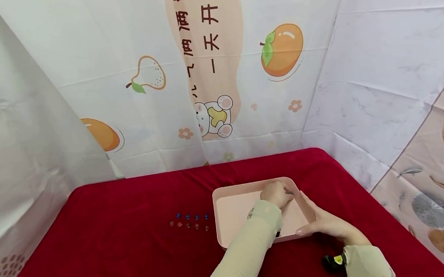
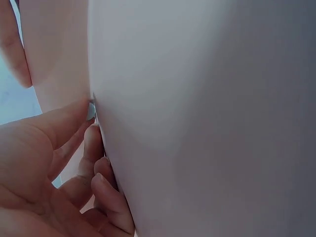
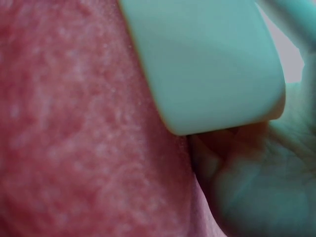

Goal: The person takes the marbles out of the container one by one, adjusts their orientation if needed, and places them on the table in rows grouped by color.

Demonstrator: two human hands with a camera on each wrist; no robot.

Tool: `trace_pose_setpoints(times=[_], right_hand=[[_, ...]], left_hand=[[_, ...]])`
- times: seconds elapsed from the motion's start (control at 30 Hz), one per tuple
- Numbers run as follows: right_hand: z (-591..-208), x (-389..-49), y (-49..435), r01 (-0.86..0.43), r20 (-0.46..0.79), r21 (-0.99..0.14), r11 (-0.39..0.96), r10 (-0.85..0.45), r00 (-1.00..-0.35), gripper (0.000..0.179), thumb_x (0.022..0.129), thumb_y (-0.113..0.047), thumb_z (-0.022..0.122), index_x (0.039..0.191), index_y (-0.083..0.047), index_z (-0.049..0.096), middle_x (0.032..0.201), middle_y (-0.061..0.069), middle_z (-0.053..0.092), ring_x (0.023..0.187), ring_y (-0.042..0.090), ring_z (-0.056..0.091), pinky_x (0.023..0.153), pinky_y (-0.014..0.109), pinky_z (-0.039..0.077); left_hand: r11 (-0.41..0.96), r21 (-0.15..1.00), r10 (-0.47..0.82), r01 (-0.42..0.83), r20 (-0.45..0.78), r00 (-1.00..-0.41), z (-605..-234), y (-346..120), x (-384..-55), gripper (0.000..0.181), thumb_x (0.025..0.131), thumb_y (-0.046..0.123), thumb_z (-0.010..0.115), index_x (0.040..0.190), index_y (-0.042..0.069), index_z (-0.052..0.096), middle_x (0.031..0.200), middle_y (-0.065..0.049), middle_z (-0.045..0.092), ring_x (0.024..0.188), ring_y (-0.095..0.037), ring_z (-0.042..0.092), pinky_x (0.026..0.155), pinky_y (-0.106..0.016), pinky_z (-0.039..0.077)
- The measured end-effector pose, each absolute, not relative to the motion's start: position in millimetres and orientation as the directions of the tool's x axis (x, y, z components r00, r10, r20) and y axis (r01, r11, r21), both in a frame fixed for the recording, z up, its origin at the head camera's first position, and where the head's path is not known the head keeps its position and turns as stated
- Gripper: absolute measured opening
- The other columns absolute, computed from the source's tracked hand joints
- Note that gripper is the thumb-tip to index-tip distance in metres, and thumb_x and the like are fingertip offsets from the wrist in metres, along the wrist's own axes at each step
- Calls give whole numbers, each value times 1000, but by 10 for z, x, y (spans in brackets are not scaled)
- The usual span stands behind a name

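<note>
A shallow pale pink tray [image 1: 229, 189] lies on a red cloth. My left hand [image 1: 276, 193] reaches inside it, by the right wall. In the left wrist view, the left thumb and fingers pinch a small, shiny, clear glass-like piece [image 2: 91, 111] at the tray's bottom edge; the fingers hide most of it. My right hand [image 1: 324, 224] grips the tray's near right corner from outside, thumb on the near side and fingers along the right wall. The right wrist view shows the tray's outer corner [image 3: 212, 74] against that palm.
Left of the tray, small round glass beads lie in two rows: blue beads [image 1: 196, 217] behind, clear or reddish beads [image 1: 197, 226] in front. A black device [image 1: 332, 263] is on my right wrist. Printed curtains [image 1: 148, 117] hang behind the red-covered table [image 1: 118, 246].
</note>
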State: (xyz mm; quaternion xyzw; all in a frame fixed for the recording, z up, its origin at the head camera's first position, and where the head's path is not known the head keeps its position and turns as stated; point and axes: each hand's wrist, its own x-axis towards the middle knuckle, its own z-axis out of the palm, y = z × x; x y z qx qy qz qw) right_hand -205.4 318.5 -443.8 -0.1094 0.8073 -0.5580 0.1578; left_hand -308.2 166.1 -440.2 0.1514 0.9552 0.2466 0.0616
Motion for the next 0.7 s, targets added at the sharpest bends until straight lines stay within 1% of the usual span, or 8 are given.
trace_pose_setpoints(times=[0.1,0.23,0.27,0.33,0.47,0.6,0.7], right_hand=[[-4425,-2063,3174,-4,-130,-935,353,-354,-926,119,79,-11,78,158,-10,-10,165,15,-18,148,40,-13,113,71,-3],[-4411,-2073,3163,-8,-130,-934,357,-360,-924,118,80,-12,78,158,-8,-10,165,16,-18,148,41,-11,113,70,-1],[-4405,-2071,3158,-6,-131,-934,357,-360,-924,118,80,-12,78,158,-8,-10,164,16,-18,148,41,-11,113,70,-1],[-4398,-2066,3148,-6,-131,-934,358,-359,-924,118,80,-12,78,158,-7,-10,164,17,-18,148,41,-10,113,70,-1],[-4404,-2051,3143,-12,-125,-934,357,-357,-926,117,79,-12,77,158,-8,-9,165,18,-17,147,41,-7,113,70,0],[-4433,-2045,3159,-22,-115,-933,359,-357,-927,117,79,-11,77,158,-8,-9,164,19,-15,146,41,-5,112,70,0],[-4443,-2039,3169,-21,-114,-932,362,-347,-931,118,78,-11,78,158,-6,-8,164,20,-16,146,42,-6,112,70,0]], left_hand=[[833,486,321,264,-37,-946,-4393,1645,-3088,14,87,41,74,98,34,77,94,22,72,83,-1,64,73,-25,51],[818,516,315,255,-30,-949,-4397,1620,-3097,9,87,40,73,91,33,77,84,21,70,72,-1,60,68,-24,49],[805,541,307,243,-30,-951,-4403,1611,-3097,7,88,38,72,86,32,76,78,20,69,67,-2,58,66,-23,48],[771,601,291,213,-33,-956,-4418,1588,-3103,11,88,34,71,78,29,74,70,16,65,60,-4,54,62,-24,45],[695,701,258,158,-39,-965,-4435,1536,-3101,17,86,27,71,69,25,67,63,12,59,57,-7,51,59,-25,43],[626,764,284,156,-38,-958,-4430,1492,-3102,11,83,20,73,72,22,70,66,11,63,60,-6,52,59,-23,44],[548,825,327,141,-56,-943,-4399,1470,-3093,8,82,14,74,76,19,72,67,5,68,60,-8,57,56,-24,47]])
